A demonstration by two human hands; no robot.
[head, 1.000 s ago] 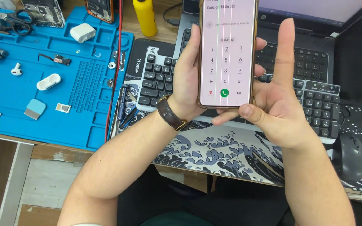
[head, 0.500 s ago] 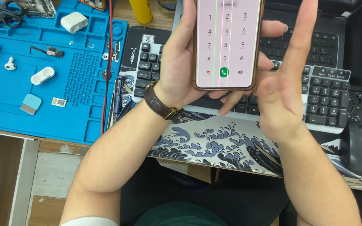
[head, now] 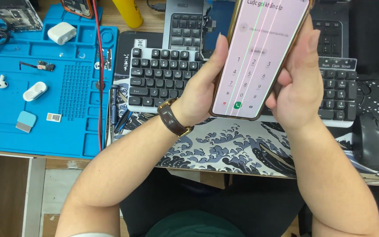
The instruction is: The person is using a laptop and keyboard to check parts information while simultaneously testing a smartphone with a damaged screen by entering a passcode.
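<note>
Phone (head: 259,57): thin, stiff, smooth, likely breakable; hold its side edges.
Left hand (head: 202,90): wrapped around phone.
Right hand (head: 297,87): wrapped around phone.

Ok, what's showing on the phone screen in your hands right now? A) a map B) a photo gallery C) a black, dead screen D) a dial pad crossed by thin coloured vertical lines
D: the phone, held between the left hand and the right hand, shows a lit pale dial pad with a green call button and thin vertical lines running down the display.
</note>
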